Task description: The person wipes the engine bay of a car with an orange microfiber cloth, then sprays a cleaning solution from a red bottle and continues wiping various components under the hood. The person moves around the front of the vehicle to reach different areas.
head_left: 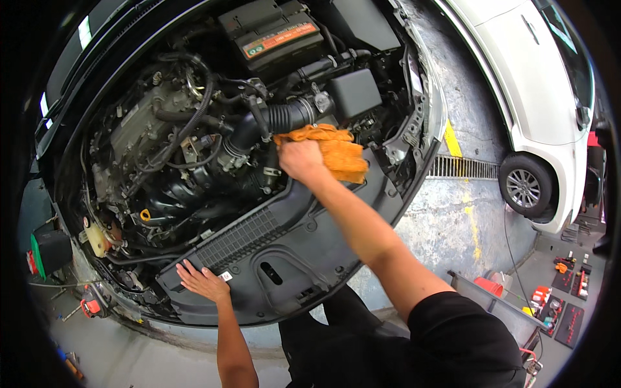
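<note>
My right hand (301,160) is closed on an orange cloth (339,155), which spreads out to the right of my fist. Cloth and hand are beside the ribbed black air intake hose (289,116), near the front of the engine bay. My left hand (202,282) lies flat with its fingers spread on the black plastic front cover (255,262), close to its left end. A slatted grille section (249,236) of the cover runs between the two hands. The engine (145,126) sits exposed at the left.
A black battery (272,32) stands at the back of the bay. The yellow dipstick loop (145,215) and a pale fluid reservoir (96,240) are at the left. A white car (527,97) is parked to the right beyond a floor drain (462,168). Tools lie in a grey tray (495,304) at the lower right.
</note>
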Motion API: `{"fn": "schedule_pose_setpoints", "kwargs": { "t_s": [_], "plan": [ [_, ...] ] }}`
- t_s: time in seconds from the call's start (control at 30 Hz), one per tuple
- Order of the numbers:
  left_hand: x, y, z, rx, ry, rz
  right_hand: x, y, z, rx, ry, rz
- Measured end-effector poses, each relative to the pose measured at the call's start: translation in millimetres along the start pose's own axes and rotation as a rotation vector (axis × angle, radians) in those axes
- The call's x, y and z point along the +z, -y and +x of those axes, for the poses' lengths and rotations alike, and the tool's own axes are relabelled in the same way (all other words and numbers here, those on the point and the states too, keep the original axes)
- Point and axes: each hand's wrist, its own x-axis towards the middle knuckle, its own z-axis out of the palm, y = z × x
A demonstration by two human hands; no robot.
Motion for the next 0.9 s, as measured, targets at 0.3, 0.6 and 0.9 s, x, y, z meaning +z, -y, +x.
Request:
{"fn": "schedule_pose_setpoints", "kwargs": {
  "t_s": [0.3, 0.6, 0.9],
  "plan": [
    [3.6, 2.1, 2.6, 0.009, -0.020, 0.008, -122.4, -78.1, -94.7, 0.526, -0.136, 1.003],
    [5.2, 3.8, 0.7, 0.021, -0.019, 0.003, -133.1, -228.5, -103.1, 0.316, -0.370, -0.309],
    [9.6, 3.6, -0.9, 0.004, -0.030, 0.029, -39.4, -113.4, -209.0, 0.267, -0.187, -0.122]
  ]
}}
